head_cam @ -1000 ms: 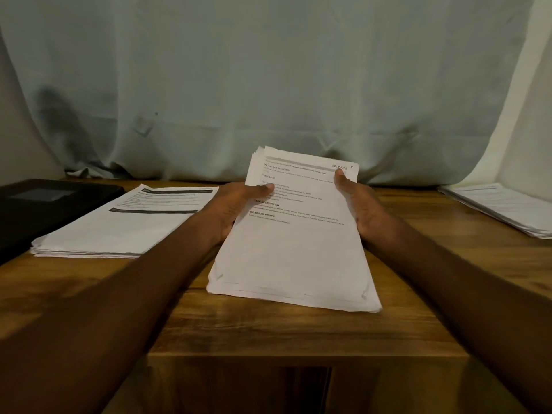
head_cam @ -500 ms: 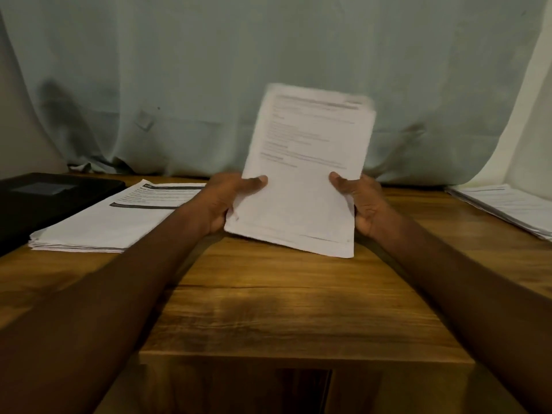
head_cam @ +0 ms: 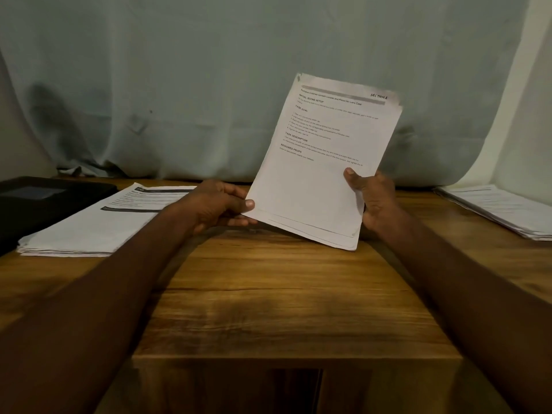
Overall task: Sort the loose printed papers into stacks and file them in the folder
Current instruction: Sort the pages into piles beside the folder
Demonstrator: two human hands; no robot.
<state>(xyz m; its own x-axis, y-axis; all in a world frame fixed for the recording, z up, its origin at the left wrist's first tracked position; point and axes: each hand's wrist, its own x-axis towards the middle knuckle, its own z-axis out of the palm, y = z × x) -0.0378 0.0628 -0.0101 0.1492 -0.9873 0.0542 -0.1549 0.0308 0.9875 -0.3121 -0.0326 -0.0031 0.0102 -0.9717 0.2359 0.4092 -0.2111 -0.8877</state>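
Head view, dim light. A sheaf of printed papers (head_cam: 324, 162) is held up off the table (head_cam: 268, 294), nearly upright, tilted with its top leaning to the right, printed face toward the camera. Top sheet carries a grey header bar and the handwritten words "SECTION 1" at the upper right; headings below read "INITIAL SCENE SETUP", "TASK GOAL", "TASK DESCRIPTION", "REQUIRED PROPS". Lower half of the sheet is blank. Several sheet edges show stepped at the bottom, not flush.

Left hand (head_cam: 219, 206) pinches the sheaf's lower left corner, thumb on the front face, fingers curled behind. Right hand (head_cam: 372, 198) grips the right edge low down, thumb lying across the front, palm and fingers behind the paper. Both forearms reach in from the near corners of the view.

On the table, left side: a flat stack of papers (head_cam: 98, 222) with dark header bars on the top sheet, partly hidden by the left forearm. Just beyond it at the far left lies a black folder (head_cam: 44, 201), closed as far as can be seen; the stack's left edge is beside or touching it, cannot tell which. Right side: another stack of papers (head_cam: 501, 209), well apart from the held sheaf, cut off by the frame edge.

Behind the table hangs a pale grey-blue cloth (head_cam: 209, 85), wrinkled, its hem meeting the table's far edge.
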